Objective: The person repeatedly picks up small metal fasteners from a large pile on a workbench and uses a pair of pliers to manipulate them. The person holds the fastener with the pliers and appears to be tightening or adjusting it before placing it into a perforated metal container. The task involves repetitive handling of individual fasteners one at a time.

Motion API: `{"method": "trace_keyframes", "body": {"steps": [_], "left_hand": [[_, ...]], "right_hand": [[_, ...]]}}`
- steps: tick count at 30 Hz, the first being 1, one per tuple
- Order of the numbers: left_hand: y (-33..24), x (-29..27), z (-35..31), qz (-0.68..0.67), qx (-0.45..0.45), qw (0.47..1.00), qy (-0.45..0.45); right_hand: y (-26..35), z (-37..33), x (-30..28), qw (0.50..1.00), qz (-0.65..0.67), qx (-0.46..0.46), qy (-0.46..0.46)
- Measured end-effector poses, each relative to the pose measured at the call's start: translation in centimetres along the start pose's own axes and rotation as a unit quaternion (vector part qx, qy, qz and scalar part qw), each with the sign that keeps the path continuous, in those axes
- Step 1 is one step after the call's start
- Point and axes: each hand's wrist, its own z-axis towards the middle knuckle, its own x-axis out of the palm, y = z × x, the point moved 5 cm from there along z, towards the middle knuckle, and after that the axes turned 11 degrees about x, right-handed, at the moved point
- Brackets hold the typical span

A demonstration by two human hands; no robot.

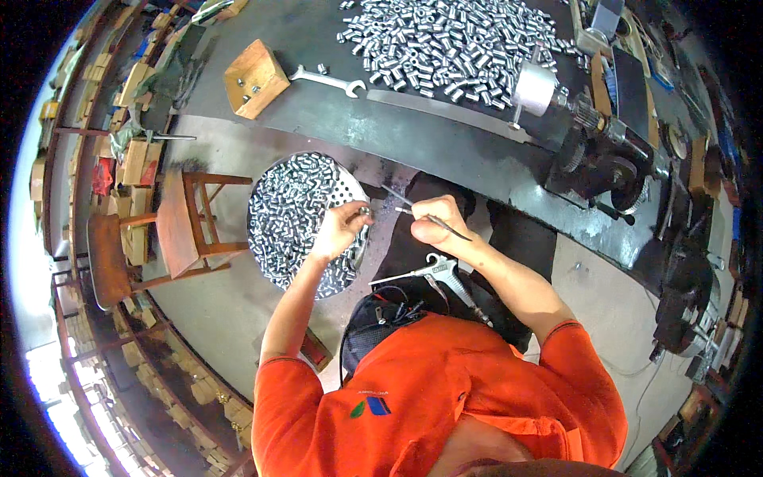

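My left hand (340, 229) is closed, pinching a small shiny metal sleeve (366, 211) between thumb and fingertips. A short way to its right, my right hand (439, 220) wraps round a thin rod-like tool (396, 195) with a flat grey front end and a dark tail. The tool's tip is apart from the sleeve. Beside and below my left hand stands a round perforated metal basin (350, 184), heaped with similar metal sleeves (290, 215). A silver air blow gun (442, 275) lies across my lap, below my hands.
On the dark workbench (318, 119) are a large pile of metal sleeves (453, 48), an open-ended wrench (327, 79) and a wooden scoop-like box (256, 79). A machine (608, 163) is mounted at its right. A wooden chair (179, 221) stands left; loaded shelves (131, 167) line that side.
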Motion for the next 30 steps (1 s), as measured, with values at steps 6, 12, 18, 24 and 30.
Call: {"method": "trace_keyframes", "body": {"steps": [6,12,18,24,30], "left_hand": [[-5.3,1.9,0.7,-0.1,0.051,0.994,0.011],[-6.7,2.0,1.2,-0.157,0.009,0.987,0.02],[-7.2,2.4,1.1,-0.083,0.022,0.996,0.014],[-7.7,3.0,1.7,-0.042,-0.022,0.996,0.069],[-8.5,4.0,1.6,-0.149,-0.009,0.989,0.02]], "right_hand": [[0.1,-0.3,0.6,0.999,0.008,-0.033,0.005],[1.0,-0.5,0.3,0.998,0.033,-0.058,0.017],[1.7,-0.6,0.1,0.993,-0.021,-0.115,-0.019],[0.9,-0.6,0.1,0.994,-0.039,-0.101,-0.004],[0.8,-0.9,-0.2,0.999,0.025,-0.048,-0.004]]}}
